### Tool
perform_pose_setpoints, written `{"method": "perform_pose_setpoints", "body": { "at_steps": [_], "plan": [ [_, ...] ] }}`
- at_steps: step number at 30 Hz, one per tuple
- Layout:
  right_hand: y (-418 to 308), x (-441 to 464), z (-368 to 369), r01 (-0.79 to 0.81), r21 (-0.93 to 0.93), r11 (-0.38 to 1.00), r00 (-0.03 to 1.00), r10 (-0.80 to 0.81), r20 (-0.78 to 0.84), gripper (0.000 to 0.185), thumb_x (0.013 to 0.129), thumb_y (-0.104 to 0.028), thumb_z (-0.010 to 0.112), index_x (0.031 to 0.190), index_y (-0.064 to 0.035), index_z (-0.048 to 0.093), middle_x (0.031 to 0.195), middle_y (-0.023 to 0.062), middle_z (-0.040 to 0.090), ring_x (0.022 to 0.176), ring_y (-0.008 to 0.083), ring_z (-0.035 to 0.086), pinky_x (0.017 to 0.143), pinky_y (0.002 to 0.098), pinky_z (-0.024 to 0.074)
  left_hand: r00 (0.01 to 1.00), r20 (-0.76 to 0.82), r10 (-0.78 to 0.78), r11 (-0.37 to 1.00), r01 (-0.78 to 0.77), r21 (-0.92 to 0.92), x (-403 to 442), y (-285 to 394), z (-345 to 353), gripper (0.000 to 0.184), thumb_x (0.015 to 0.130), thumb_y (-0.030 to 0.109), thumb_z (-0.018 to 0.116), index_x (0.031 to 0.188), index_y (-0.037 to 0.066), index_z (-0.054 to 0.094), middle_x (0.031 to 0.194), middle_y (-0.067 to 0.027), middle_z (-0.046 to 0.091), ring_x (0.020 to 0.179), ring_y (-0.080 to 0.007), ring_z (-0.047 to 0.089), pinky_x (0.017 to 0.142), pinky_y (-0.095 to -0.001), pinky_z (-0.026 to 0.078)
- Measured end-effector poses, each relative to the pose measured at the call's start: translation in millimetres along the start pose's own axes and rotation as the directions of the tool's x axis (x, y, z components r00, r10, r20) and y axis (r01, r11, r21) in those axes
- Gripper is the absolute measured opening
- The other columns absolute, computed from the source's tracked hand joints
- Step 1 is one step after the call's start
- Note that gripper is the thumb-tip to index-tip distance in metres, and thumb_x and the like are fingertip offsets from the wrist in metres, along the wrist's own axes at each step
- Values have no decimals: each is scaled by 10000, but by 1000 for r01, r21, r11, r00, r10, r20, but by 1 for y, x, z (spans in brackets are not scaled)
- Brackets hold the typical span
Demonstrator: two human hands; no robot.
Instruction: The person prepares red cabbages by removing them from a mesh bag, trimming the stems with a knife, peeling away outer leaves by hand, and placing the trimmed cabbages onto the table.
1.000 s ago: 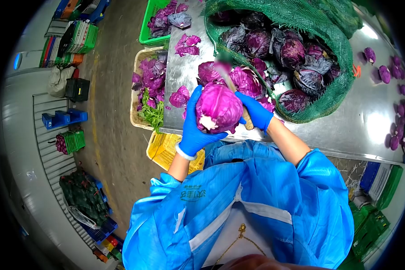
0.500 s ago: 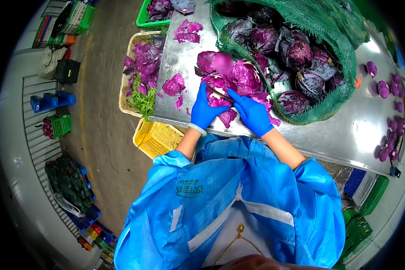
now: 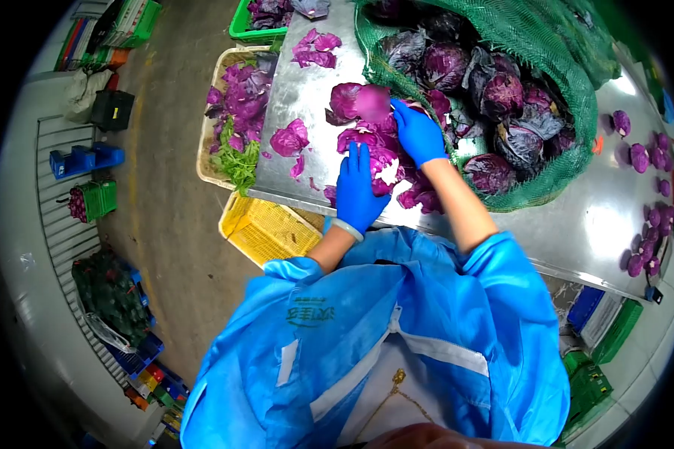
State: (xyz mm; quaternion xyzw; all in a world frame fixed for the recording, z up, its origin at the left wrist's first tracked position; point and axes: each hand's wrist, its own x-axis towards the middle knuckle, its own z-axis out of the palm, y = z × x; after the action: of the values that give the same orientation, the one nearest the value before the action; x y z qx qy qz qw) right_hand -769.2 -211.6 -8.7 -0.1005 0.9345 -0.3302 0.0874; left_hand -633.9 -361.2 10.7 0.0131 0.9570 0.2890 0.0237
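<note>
On the steel table [image 3: 577, 239], my left hand [image 3: 359, 191] in a blue glove lies with its fingers stretched out against a purple cabbage [image 3: 386, 166] that shows white cut patches. My right hand [image 3: 419, 135], gloved in blue too, is farther forward, beside the leaves and the open edge of a green mesh bag [image 3: 584, 112]. Its fingertips are near a blurred pink-purple spot, and whether it holds anything is unclear. Loose purple leaves [image 3: 289, 139] lie left of the cabbage. Dark red cabbages [image 3: 446, 66] fill the mesh bag.
A cream crate [image 3: 206, 153] with leaves and a green crate [image 3: 240, 34] stand along the table's left side. Below them is a yellow crate [image 3: 266, 228]. Several small purple cabbages [image 3: 639, 158] lie at the table's far right.
The hands have moved apart: my right hand went forward from the cabbage, while my left hand shifted slightly right and now lies flatter. Earlier the cabbage was held up between both hands; now it rests lower.
</note>
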Motion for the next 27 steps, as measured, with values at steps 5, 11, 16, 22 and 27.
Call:
{"method": "perform_pose_setpoints", "body": {
  "at_steps": [5,11,16,22,27],
  "plan": [
    [-24,-34,-21,-23,30,999,985,18,170,511,975,-428,530,1435,-214,469,979,223,691,876,409,666,707,514,523,997,63,-40,824,69,-563,4,-60,-8,1186,626,252,919,1521,-23,191,1532,-235,308,1401,-346,358,1156,-420,321],
    [-20,-101,-6,270,-9,963,963,-270,27,568,924,-186,580,1466,-279,436,787,125,587,665,314,638,539,440,502,981,107,-161,808,193,-557,13,-49,-12,1210,631,292,919,1530,-14,170,1490,-222,370,1364,-332,419,1118,-391,374],
    [-19,-99,9,234,-133,963,971,-223,91,637,897,-116,573,1482,-311,413,803,113,578,641,313,619,536,422,508,967,132,-216,801,253,-543,17,-55,-4,1244,636,343,907,1529,-50,137,1498,-273,352,1376,-350,409,1119,-387,370],
    [-36,-70,12,197,-172,965,976,-176,130,629,840,-130,594,1442,-256,460,900,149,641,747,334,676,611,456,546,968,73,-239,902,249,-353,18,-42,0,1270,644,398,886,1534,-54,102,1520,-298,309,1385,-398,386,1117,-401,370],
    [-40,-44,8,60,-82,995,983,-45,176,501,887,-166,524,1384,-229,524,1019,201,685,873,378,689,727,499,550,947,167,-275,905,314,-286,35,-31,-15,1279,638,396,881,1553,6,77,1520,-327,283,1309,-454,454,1048,-455,437]
  ]
}}
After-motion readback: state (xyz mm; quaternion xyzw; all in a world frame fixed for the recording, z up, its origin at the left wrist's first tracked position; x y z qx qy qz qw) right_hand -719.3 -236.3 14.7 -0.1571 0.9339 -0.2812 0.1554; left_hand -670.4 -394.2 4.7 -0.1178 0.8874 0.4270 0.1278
